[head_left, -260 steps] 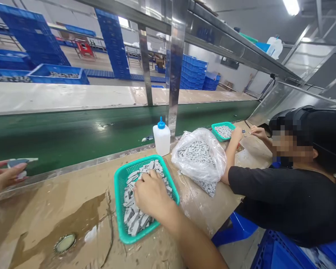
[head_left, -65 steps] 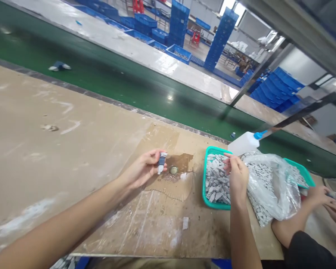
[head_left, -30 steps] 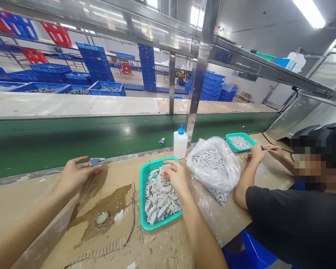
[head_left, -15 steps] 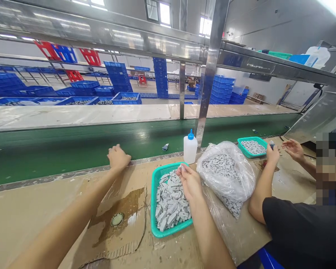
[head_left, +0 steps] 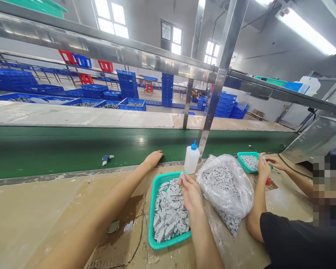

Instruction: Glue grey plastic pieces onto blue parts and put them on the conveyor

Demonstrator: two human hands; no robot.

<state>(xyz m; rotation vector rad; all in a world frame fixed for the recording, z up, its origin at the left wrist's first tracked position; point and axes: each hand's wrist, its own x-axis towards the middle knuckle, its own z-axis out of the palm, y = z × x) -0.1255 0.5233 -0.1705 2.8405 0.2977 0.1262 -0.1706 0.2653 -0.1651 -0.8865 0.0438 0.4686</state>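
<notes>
My left hand point(head_left: 154, 158) reaches over the near edge of the green conveyor belt point(head_left: 72, 149); its fingers look stretched out, with the tips partly hidden and nothing visible in them. A dark-and-white small part point(head_left: 108, 160) lies on the belt to its left. My right hand point(head_left: 192, 192) pinches a small light grey plastic piece point(head_left: 182, 175) at the fingertips. Below that hand, a green basket point(head_left: 152, 220) holds many similar grey pieces point(head_left: 170, 213). Right of it lies a clear plastic bag point(head_left: 245, 186) full of smaller grey pieces.
A white squeeze bottle point(head_left: 192, 158) with a blue tip stands behind the basket. A round cap point(head_left: 113, 226) lies on wet cardboard point(head_left: 128, 239). A metal post point(head_left: 212, 104) rises by the belt. At right, a co-worker's hands point(head_left: 264, 168) work beside another green basket point(head_left: 242, 164).
My left hand has moved right along the belt's edge. The dark-and-white part has shifted left, past that hand. The view has tilted up; my right hand keeps its pinch over the basket.
</notes>
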